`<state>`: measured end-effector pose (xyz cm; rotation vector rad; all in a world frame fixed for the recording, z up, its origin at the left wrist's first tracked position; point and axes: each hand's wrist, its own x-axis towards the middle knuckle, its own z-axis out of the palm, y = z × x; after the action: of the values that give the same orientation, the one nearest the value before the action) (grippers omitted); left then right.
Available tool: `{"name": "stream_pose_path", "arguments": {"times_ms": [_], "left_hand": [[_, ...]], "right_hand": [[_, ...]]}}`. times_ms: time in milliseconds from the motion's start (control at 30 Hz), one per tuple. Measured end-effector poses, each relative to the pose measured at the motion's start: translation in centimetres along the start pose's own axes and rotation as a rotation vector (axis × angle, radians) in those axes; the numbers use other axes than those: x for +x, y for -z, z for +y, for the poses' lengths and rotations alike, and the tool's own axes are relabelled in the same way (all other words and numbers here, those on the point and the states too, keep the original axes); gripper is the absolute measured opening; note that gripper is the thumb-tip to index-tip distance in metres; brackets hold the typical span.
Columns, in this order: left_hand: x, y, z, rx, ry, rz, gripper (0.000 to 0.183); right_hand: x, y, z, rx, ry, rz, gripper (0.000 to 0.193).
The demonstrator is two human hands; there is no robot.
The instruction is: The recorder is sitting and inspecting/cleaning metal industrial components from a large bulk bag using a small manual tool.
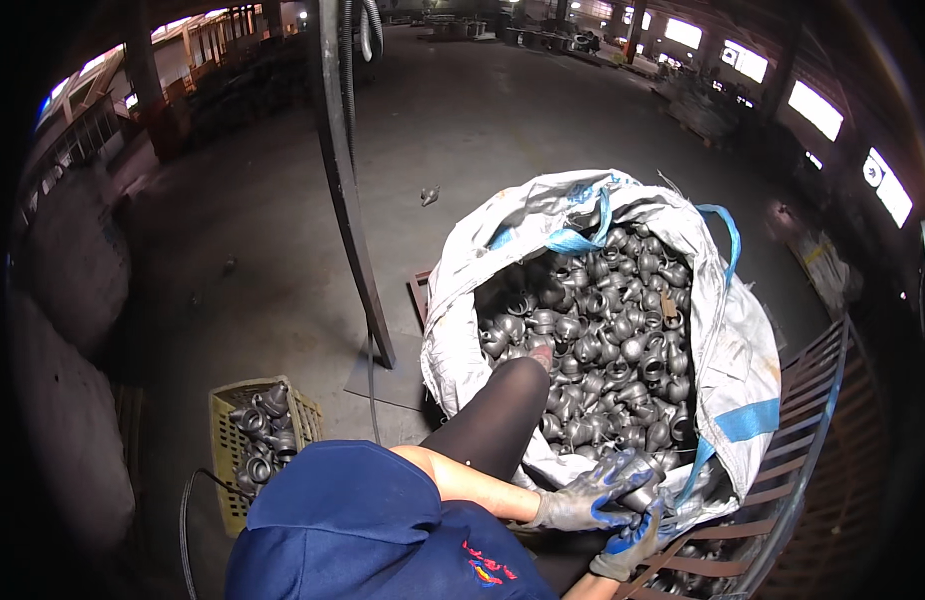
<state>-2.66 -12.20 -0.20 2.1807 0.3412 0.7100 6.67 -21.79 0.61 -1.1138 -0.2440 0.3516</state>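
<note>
A grey metal pipe fitting [641, 492] is held at the near edge of the big white woven bag [461, 300]. My left hand [581, 504], in a grey glove with blue patches, is closed round its left side. From below, my right hand [631, 545], gloved the same way, grips its lower end; some of its fingers are hidden. Many similar rounded, hollow grey fittings [613, 330] fill the bag. Blue straps [573, 240] hang at its rim.
At the left stands a yellow plastic crate [228, 470] with more fittings. A dark metal post [351, 200] rises beside the bag, and a slatted metal rack [813, 440] curves along the right. One loose fitting [430, 196] lies on the concrete floor. A black cable [186, 520] runs near the crate.
</note>
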Motion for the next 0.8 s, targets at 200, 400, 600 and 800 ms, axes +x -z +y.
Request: {"name": "stream_pose_path", "arguments": {"times_ms": [200,400,600,800], "left_hand": [[0.9,2.4,-2.8,0.087,-0.182,0.051,0.057],[3.5,4.6,-6.5,-1.056,0.368,0.019,0.045],[3.1,5.5,-3.9,-1.695,0.676,-0.493,0.062],[3.9,5.2,-3.1,-1.706,1.076,-0.226,0.060]], "right_hand": [[0.8,-0.3,-0.3,-0.074,-0.081,0.064,0.040],[0.3,-2.5,-3.0,0.085,-0.211,0.063,0.037],[1.5,-0.3,-1.3,0.186,-0.339,-0.056,0.036],[2.8,-2.4,-1.3,0.012,-0.261,-0.016,0.044]]}}
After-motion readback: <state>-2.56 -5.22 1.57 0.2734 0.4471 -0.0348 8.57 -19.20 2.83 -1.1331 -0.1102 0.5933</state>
